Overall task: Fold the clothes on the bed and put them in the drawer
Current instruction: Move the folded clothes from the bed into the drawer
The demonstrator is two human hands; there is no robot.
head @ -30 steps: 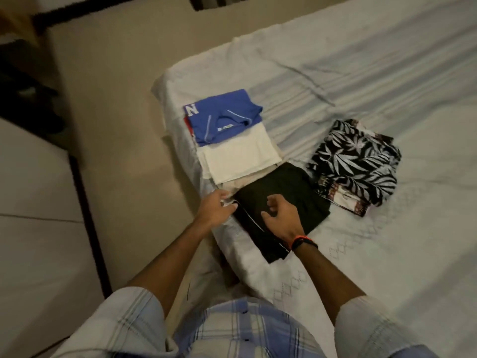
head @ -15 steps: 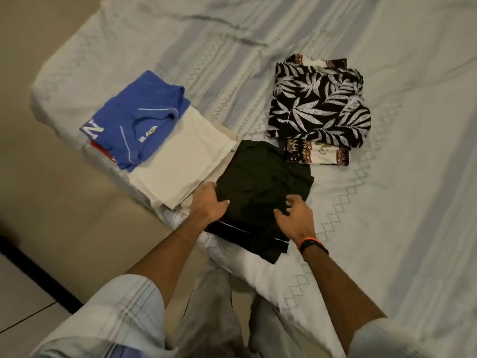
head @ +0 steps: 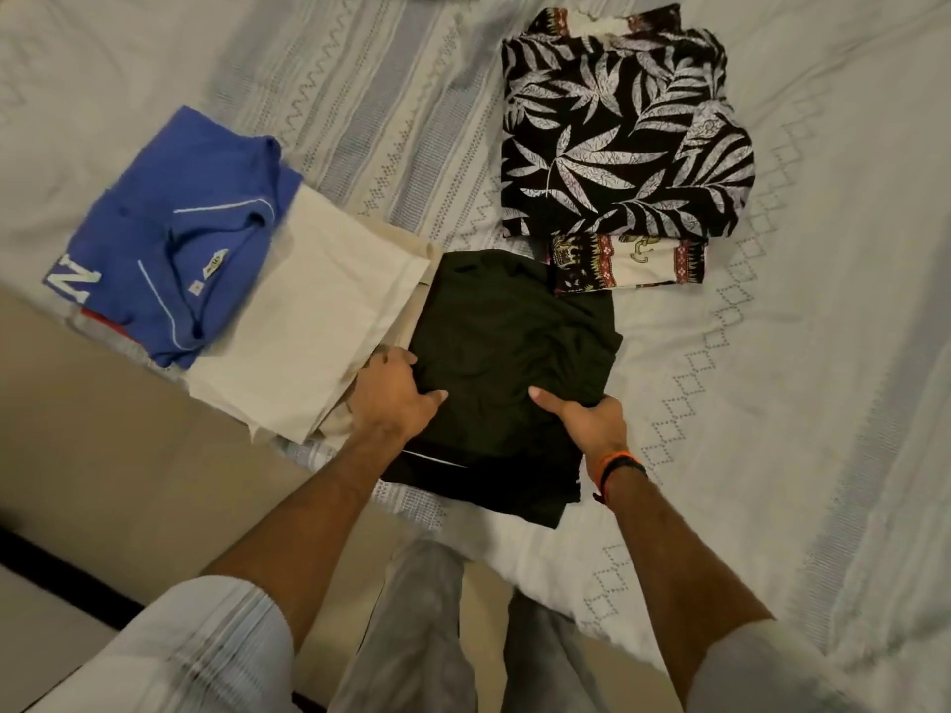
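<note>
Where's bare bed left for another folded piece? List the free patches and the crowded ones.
Free: the sheet right of the black garment and below the leaf-print shirt; also the striped stretch between the blue shirt and the leaf print. Crowded: the bed's near edge, where blue shirt, cream cloth and black garment overlap under both hands.

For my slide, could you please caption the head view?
Both hands, left hand and right hand, grip a folded black garment on the bed.

A bedroom in a home: a bed under a pale sheet with woven stripes and diamond stitching; folded clothes laid out on it, among them a blue shirt and a leaf-print shirt; beige tiled floor alongside.
</note>
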